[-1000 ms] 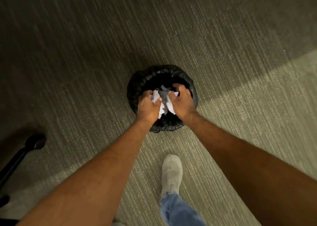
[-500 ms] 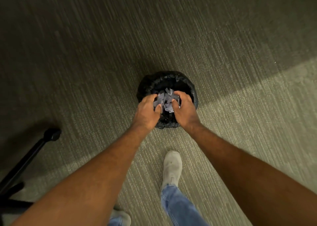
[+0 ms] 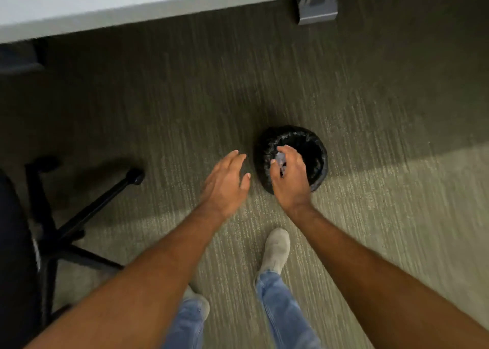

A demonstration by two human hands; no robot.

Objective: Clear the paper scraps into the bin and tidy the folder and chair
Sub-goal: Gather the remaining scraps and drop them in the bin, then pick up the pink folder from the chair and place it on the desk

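A small round bin lined with a black bag stands on the carpet. My right hand hovers over its near rim, fingers curled around a few pale paper scraps. My left hand is to the left of the bin, off its rim, flat with fingers apart and nothing in it. The black office chair stands at the left edge, its wheeled base spread over the carpet. No folder is in view.
A white desk edge runs across the top, with a grey bracket under it. My two feet in pale shoes and blue jeans stand on the carpet just behind the bin.
My left hand has let go of the scraps and swung left off the bin, now open. My right hand stays over the bin with some scraps. The view has tilted up, showing the desk and chair.
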